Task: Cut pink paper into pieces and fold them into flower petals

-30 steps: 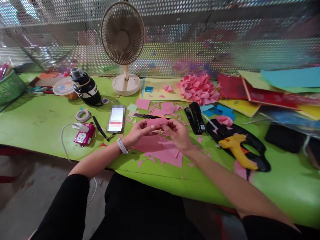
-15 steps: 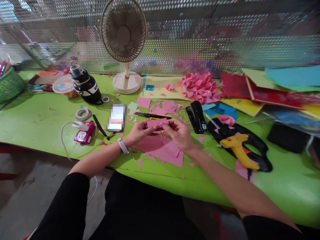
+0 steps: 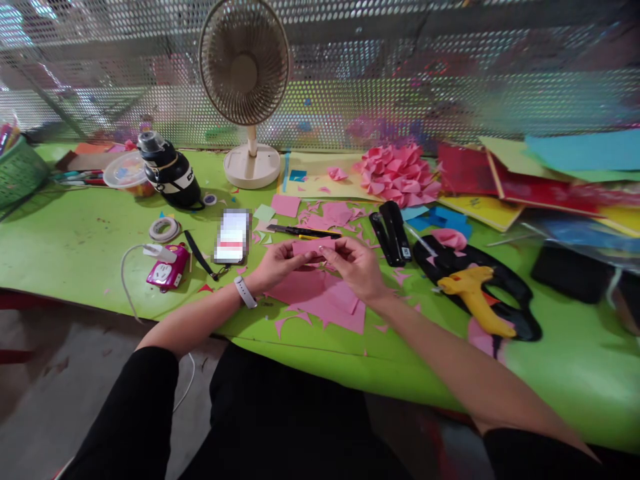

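My left hand (image 3: 280, 264) and my right hand (image 3: 356, 267) both pinch a small folded pink paper piece (image 3: 311, 247) held between them just above the green table (image 3: 75, 247). Under the hands lie larger pink paper sheets (image 3: 320, 297) and pink offcuts. A utility knife (image 3: 300, 232) lies just beyond the fingers. A white band sits on my left wrist.
A phone (image 3: 232, 237), tape roll (image 3: 165, 229), pink charger (image 3: 167, 273), black bottle (image 3: 170, 171) and fan (image 3: 246, 93) stand left and behind. A black stapler (image 3: 393, 233), yellow glue gun (image 3: 475, 300), a pink paper flower ball (image 3: 397, 175) and coloured sheets (image 3: 550, 180) lie right.
The hands stay at the same spot with the pink piece between them; the fingers shift slightly along it. The view drifts a little.
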